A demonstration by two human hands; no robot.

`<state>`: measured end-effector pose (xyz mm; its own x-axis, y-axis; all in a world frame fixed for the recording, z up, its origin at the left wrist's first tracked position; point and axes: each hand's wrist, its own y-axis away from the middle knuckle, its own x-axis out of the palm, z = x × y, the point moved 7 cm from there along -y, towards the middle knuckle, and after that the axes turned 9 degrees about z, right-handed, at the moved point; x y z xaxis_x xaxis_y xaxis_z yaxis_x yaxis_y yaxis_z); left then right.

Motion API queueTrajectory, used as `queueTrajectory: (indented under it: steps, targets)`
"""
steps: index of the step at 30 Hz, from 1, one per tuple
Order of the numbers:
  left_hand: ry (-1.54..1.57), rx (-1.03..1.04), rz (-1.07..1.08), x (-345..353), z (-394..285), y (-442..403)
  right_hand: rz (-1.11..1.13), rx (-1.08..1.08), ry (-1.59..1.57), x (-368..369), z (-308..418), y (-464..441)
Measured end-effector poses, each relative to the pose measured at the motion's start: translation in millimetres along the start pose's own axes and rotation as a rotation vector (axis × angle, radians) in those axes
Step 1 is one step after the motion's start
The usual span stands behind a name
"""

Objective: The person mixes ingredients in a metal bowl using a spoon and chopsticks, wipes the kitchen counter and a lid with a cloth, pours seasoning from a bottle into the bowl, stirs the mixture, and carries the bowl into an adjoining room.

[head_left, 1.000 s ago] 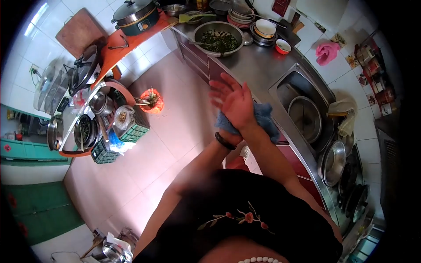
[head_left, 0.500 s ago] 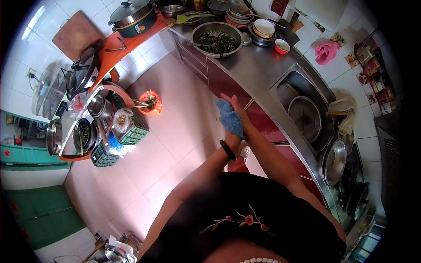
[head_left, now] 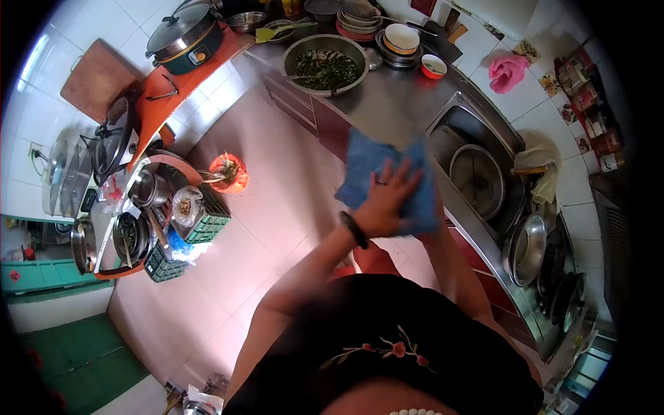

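Note:
A blue cloth (head_left: 360, 155) is spread out in front of my body, beside the counter's edge. My left hand (head_left: 391, 200), with a dark bracelet at the wrist, lies on top of it with fingers spread. Most of my right hand (head_left: 431, 236) is behind the cloth; only a part near the wrist shows, so its fingers are hidden.
Along my right runs a metal counter (head_left: 377, 114) with a bowl of chopped greens (head_left: 325, 71), stacked bowls (head_left: 401, 40) and a sink holding a basin (head_left: 477, 181). Green crates (head_left: 211, 220) and an orange-red bag (head_left: 228, 173) stand on the floor to the left.
The cloth was bunched around my hands and is now opened out flat. My left hand has spread over it, and my right hand has moved behind it. The view has shifted slightly.

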<state>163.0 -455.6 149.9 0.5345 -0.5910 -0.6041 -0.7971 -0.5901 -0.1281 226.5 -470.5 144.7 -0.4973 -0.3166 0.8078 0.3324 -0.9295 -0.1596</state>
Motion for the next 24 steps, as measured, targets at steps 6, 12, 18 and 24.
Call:
queueTrajectory:
  steps: [6, 12, 18, 24]
  targets:
    - [0.27, 0.09, -0.071, -55.2, -50.8, -47.0, -0.052, -0.233, -0.162, -53.4, -15.3, -24.6]
    - [2.253, -0.033, -0.408, 13.8, 74.7, -122.0, -0.248, 0.202, -0.585, -63.3, -0.4, -48.7]
    - [1.813, -0.277, -0.678, 18.1, 94.2, -164.9, -0.556, 0.162, 0.448, -157.2, 32.1, -48.1]
    - [0.499, -0.095, -0.508, 6.5, 94.9, -203.3, -0.642, -0.038, 0.327, -212.2, 68.9, -61.3]
